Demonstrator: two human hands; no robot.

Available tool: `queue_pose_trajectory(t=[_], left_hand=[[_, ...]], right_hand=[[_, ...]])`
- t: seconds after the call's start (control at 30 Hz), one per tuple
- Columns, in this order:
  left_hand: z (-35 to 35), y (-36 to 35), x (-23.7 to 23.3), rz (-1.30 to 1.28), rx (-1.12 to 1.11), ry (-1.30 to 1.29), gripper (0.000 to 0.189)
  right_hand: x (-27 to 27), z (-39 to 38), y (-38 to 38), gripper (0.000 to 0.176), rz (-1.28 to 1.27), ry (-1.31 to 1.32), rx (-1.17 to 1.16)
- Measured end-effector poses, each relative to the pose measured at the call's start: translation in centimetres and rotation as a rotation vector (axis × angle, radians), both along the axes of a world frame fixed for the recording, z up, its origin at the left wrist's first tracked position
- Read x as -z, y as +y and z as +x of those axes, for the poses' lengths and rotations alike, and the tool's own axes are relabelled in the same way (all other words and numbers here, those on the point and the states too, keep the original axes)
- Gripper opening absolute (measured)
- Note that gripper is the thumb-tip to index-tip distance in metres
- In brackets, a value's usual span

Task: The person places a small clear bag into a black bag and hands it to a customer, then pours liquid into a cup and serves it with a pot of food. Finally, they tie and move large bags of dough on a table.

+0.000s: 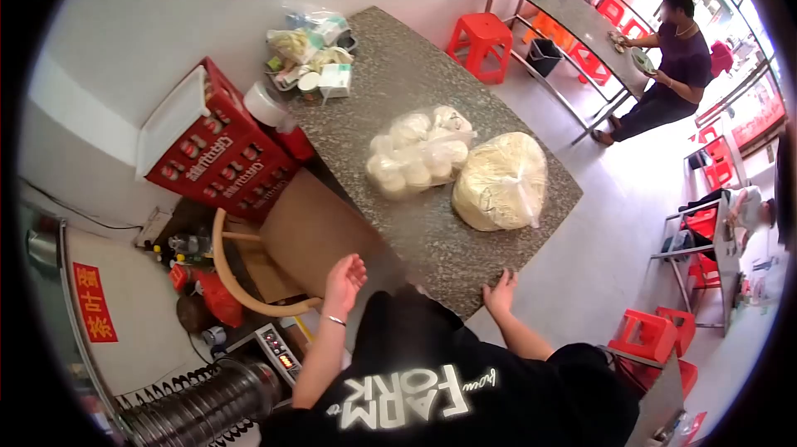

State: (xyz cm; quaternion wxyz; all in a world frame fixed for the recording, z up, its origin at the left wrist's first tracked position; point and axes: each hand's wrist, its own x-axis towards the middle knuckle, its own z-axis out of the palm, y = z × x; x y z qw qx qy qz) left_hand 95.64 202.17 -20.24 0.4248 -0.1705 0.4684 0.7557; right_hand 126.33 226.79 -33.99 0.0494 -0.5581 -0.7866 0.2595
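My left hand (344, 279) is raised beside the stone-topped table (423, 252), over the wooden chair, with its palm turned up, fingers loosely extended and nothing in it. A thin bracelet circles that wrist. On the table's near right edge rests my right hand (500, 291), fingers apart and holding nothing. Farther in on the tabletop sits a large tied clear plastic bag of pale yellowish noodle-like food (501, 183). Touching it on the left is a clear bag of round whitish buns or dough pieces (415, 156).
Packets, a jar and a tissue box (335, 80) crowd the table's far left corner. Red crates (224, 148) stand left, behind a wooden chair (311, 231). A coiled metal appliance (207, 397) is lower left. Past red stools (481, 44), a person (681, 57) sits at another table holding a bowl.
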Motion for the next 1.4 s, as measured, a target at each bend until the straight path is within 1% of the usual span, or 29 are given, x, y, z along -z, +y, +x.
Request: queue_pose_trajectory(t=[0.13,0.2,0.23,0.3,0.33,0.37,0.4,0.43,0.47,0.5,0.57,0.6,0.67,0.7,0.77,0.8,0.83,0.87,0.97,1.03,1.07,1.1,1.13,1.2,1.23,1.3,1.33,1.37,1.4], left_hand=[[-6.0,8.3,-0.8,-0.176,0.265,0.287,0.018],[-9.2,13.6,-0.9,-0.228,0.396,0.475,0.021],[-10.5,16.4,-0.6,-0.248,0.455,0.568,0.023],[-13.3,21.8,2.3,-0.224,0.56,0.839,0.03],[-14.4,24.6,4.3,-0.27,0.537,1.087,0.033],[-15.0,26.6,5.6,-0.309,0.502,1.336,0.036],[-15.2,27.7,5.5,-0.29,0.52,1.336,0.036],[-15.8,29.2,5.3,-0.455,0.659,1.447,0.035],[-16.5,30.7,4.9,-0.627,0.786,1.554,0.035],[-17.1,31.7,4.4,-0.612,0.782,1.559,0.035],[-17.8,32.4,3.8,-0.693,1.158,1.467,0.032],[-18.3,32.9,4.3,-0.687,1.156,1.469,0.032],[-18.8,32.8,6.2,-0.555,1.292,1.47,0.033],[-18.7,32.2,6.2,-0.551,1.297,1.467,0.033],[-18.8,31.4,5.4,-0.385,1.18,1.225,0.035],[-18.9,31.3,5.3,-0.382,1.186,1.231,0.035],[-18.9,31.2,5.1,-0.372,1.169,1.164,0.034],[-18.9,31.0,5.0,-0.361,1.151,1.094,0.034],[-19.3,29.8,2.3,-0.356,1.109,1.103,0.035],[-20.2,28.8,1.8,-0.366,1.129,1.091,0.035],[-20.5,28.3,1.8,-0.377,1.075,0.995,0.034],[-20.7,27.8,1.8,-0.39,1.026,0.898,0.033],[-20.8,27.1,1.8,-0.384,1.053,0.902,0.033],[-21.4,26.3,1.4,-0.382,0.947,0.842,0.029],[-21.8,26.2,0.9,-0.376,0.966,0.849,0.029],[-22.8,25.9,-0.2,-0.354,0.923,0.805,0.025],[-23.2,25.9,-1.2,-0.343,0.893,0.749,0.022],[-23.7,26.0,-2.0,-0.342,0.899,0.755,0.022],[-24.4,26.2,-2.6,-0.333,0.846,0.716,0.021]], right_hand=[[-1.3,-0.5,0.7,0.074,0.008,-0.042,0.016],[-1.8,-0.6,0.5,0.07,-0.07,0.062,0.062],[-2.0,-0.6,0.2,0.07,-0.075,0.055,0.075],[-1.2,-0.1,-0.2,0.067,0.058,0.065,0.056],[-0.3,0.4,-0.2,0.067,0.057,0.055,0.077],[0.8,0.9,-0.1,0.066,0.016,0.123,0.118],[1.1,1.0,-0.4,0.065,-0.02,0.194,0.159],[1.1,1.0,-1.0,0.065,-0.009,0.194,0.181],[0.9,1.0,-1.8,0.064,-0.108,0.243,0.34],[0.6,0.9,-2.5,0.063,-0.209,0.292,0.489],[-0.4,0.2,-4.2,0.061,-0.162,0.158,0.535],[-0.2,-0.2,-5.1,0.061,-0.161,0.147,0.583],[0.4,-0.1,-7.5,0.061,-0.166,0.127,0.637],[0.9,-0.1,-8.5,0.06,-0.21,0.099,0.674],[2.1,-0.3,-9.8,0.06,-0.25,0.079,0.716],[2.7,-0.3,-10.6,0.06,-0.272,0.124,0.793],[3.5,-0.5,-11.1,0.059,-0.294,0.169,0.87],[1.9,-1.9,-11.0,0.059,-0.302,0.136,0.89],[0.8,-3.0,-10.4,0.059,-0.359,0.107,0.897],[-0.5,-3.8,-9.9,0.058,-0.356,0.118,0.919],[-0.9,-4.2,-9.8,0.057,-0.36,0.13,0.936],[-0.4,-3.8,-10.2,0.057,-0.362,0.132,0.96],[0.3,-3.4,-10.6,0.058,-0.348,0.178,0.98],[1.4,-3.1,-11.3,0.057,-0.305,0.26,1.019],[2.0,-3.1,-11.7,0.057,-0.305,0.265,1.039],[2.9,-2.9,-12.6,0.055,-0.328,0.261,1.016],[4.0,-2.5,-13.4,0.055,-0.329,0.264,1.025],[5.5,-2.0,-14.2,0.055,-0.328,0.283,1.008],[6.0,-2.1,-14.4,0.054,-0.326,0.303,0.989]])
